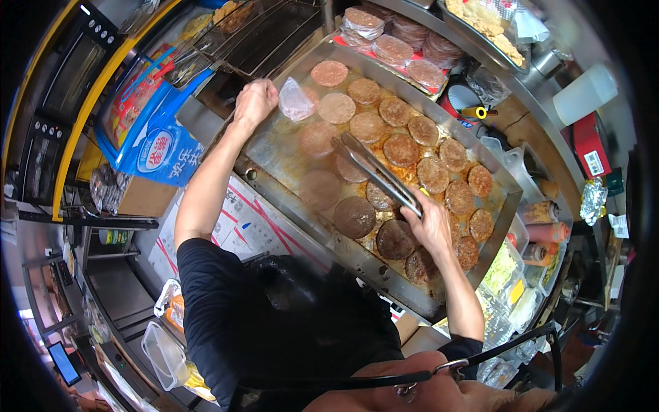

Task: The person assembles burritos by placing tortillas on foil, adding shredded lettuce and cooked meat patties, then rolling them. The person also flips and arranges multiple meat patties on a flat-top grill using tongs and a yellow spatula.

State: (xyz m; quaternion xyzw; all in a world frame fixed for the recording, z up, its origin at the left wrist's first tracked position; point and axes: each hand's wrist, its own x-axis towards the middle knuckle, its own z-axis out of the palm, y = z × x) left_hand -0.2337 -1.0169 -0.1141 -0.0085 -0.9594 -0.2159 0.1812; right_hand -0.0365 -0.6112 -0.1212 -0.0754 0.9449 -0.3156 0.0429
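A wide metal griddle (pixel 276 154) lies before me, covered with round meat patties. Those on its right, such as a browned patty (pixel 433 174), look cooked; a patty at the far left (pixel 329 73) is still pink. My right hand (pixel 431 223) is wrapped round metal tongs (pixel 377 173), whose tips reach over the patties in the middle. At the griddle's far-left edge my left hand (pixel 255 101) is closed, its fingertips pinching a small whitish translucent film (pixel 295 101). Beneath that film a pink patty shows in part.
Stacks of raw patties (pixel 393 49) stand on a red-edged tray behind the griddle. A blue plastic bag (pixel 161 147) sits left of my left arm. At the right are sauce bottles (pixel 547 232) and shredded greens (pixel 501 275). A metal tray of fried pieces (pixel 489 31) is at the back.
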